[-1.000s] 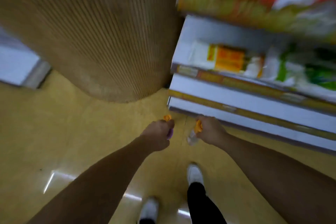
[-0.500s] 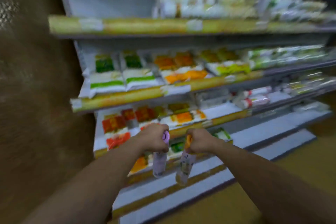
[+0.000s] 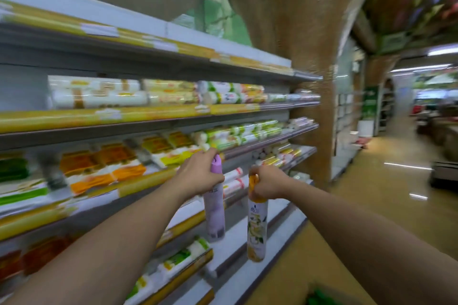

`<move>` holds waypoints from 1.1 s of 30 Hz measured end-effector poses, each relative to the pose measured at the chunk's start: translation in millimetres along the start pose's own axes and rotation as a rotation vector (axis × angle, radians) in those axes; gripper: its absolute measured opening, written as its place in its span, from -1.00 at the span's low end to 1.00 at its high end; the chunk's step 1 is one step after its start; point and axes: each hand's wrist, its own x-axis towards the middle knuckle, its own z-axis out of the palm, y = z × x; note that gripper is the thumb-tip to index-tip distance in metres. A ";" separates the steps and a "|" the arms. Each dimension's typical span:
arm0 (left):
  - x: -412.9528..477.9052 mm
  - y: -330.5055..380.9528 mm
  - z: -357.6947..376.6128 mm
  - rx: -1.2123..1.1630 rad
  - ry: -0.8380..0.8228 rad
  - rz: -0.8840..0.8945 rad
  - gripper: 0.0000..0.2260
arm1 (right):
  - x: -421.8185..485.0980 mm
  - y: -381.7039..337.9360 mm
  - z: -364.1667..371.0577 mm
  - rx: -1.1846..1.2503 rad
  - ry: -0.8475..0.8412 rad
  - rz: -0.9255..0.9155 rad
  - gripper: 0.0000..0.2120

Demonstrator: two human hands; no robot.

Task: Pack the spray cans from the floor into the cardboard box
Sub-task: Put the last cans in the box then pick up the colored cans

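My left hand (image 3: 198, 176) grips the top of a purple spray can (image 3: 214, 213) that hangs straight down from it. My right hand (image 3: 269, 182) is closed around the orange cap of a yellow spray can (image 3: 257, 230), which also hangs upright. Both cans are held out in front of me at about chest height, side by side and a little apart, in front of the store shelves. No cardboard box shows clearly in this view; something green sits at the bottom edge (image 3: 319, 298), too cut off to identify.
A tall shelf unit (image 3: 148, 116) full of packaged goods runs along my left. A brown ribbed pillar (image 3: 309, 57) stands at its far end. The yellow aisle floor (image 3: 386, 195) stretches ahead on the right, with more displays in the distance.
I have risen from the floor with a can in each hand. The view swung up from the floor and pillar base to the shelves, then rightward along the aisle.
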 end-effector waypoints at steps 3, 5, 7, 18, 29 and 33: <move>40.4 52.2 37.7 -0.046 -0.010 0.061 -0.68 | -8.5 60.3 -35.9 -0.029 0.038 0.047 -0.60; 60.9 87.7 62.3 -0.086 -0.015 0.099 -0.78 | -15.8 98.0 -55.7 -0.061 0.050 0.070 -0.59; 79.0 120.9 87.9 -0.132 -0.051 0.111 -0.79 | -22.4 133.3 -71.4 -0.084 0.076 0.102 -0.62; 186.0 267.4 231.0 -0.299 -0.242 0.343 -0.70 | -20.8 307.0 -113.2 -0.039 0.211 0.409 -0.55; 313.8 358.9 401.9 -0.421 -0.464 0.512 -0.45 | 40.3 471.2 -102.9 -0.040 0.152 0.709 -0.39; 336.6 375.6 468.8 -0.419 -0.540 0.559 -0.38 | 58.6 534.1 -79.0 -0.060 0.113 0.774 -0.39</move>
